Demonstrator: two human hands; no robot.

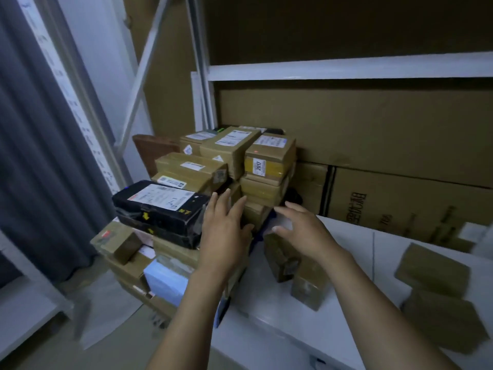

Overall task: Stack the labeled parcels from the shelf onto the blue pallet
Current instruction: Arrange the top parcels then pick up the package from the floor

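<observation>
A stack of several labeled brown cardboard parcels rises at centre, with a black labeled parcel on its left side. A sliver of the blue pallet shows beneath the stack's front edge. My left hand reaches forward with straight fingers beside the black parcel, holding nothing. My right hand hovers with spread fingers just above a small brown parcel that lies on the white shelf. More brown parcels sit on the shelf at right.
Large flat cardboard cartons lean against the back behind the shelf. A white shelf beam runs overhead. A grey curtain hangs at left, and a white ladder-like frame stands beside it.
</observation>
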